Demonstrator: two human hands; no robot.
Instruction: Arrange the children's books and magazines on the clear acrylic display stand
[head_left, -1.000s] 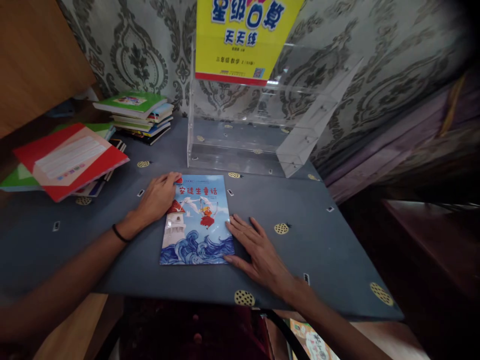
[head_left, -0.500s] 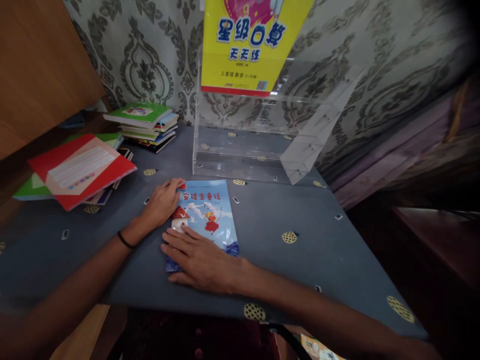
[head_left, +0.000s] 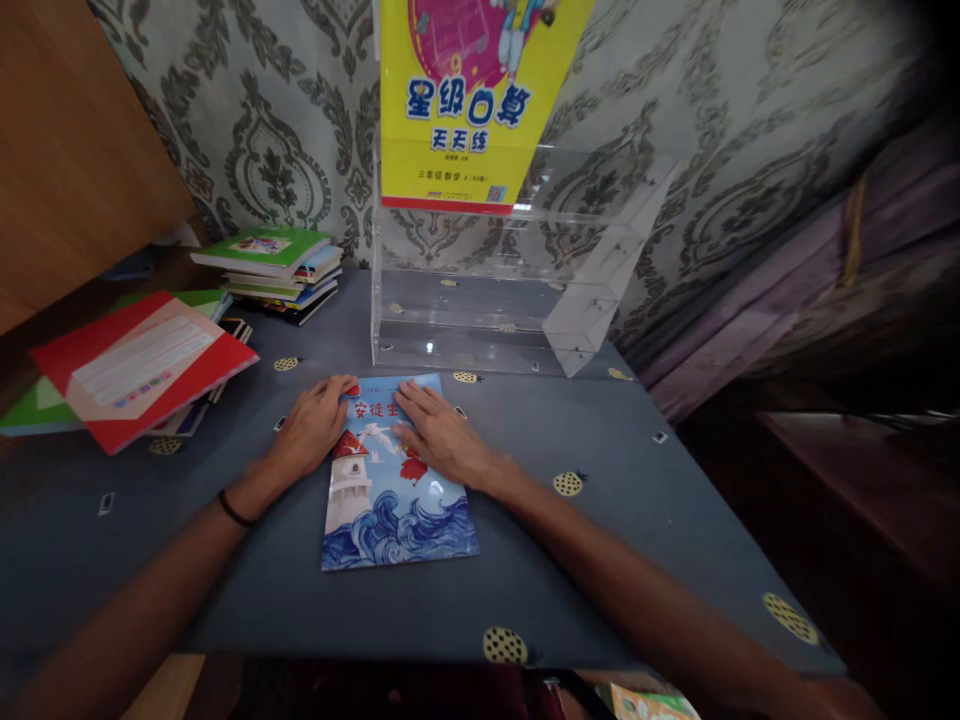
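A blue picture-covered book (head_left: 397, 520) with red Chinese title characters lies closed and flat on the table, its cover facing up. My left hand (head_left: 319, 420) rests along the book's upper left edge, fingers stretched out and fingertips on the corner. Across the upper right of the cover lies my right hand (head_left: 442, 435), palm down with fingers extended, hiding part of the title and the red-dressed figure. Neither hand grips the book.
Behind the book stands a clear acrylic rack (head_left: 465, 345) holding a yellow workbook (head_left: 450, 160) at its top. At the left are a red-covered book (head_left: 142, 360) on a loose pile and a stack of books (head_left: 270, 250) topped in green. The blue-grey tablecloth (head_left: 525, 560) has a pineapple print.
My right hand has slid up the cover from the lower part to the upper right, uncovering the wave picture. My left hand stays at the upper left edge. The view has shifted slightly.
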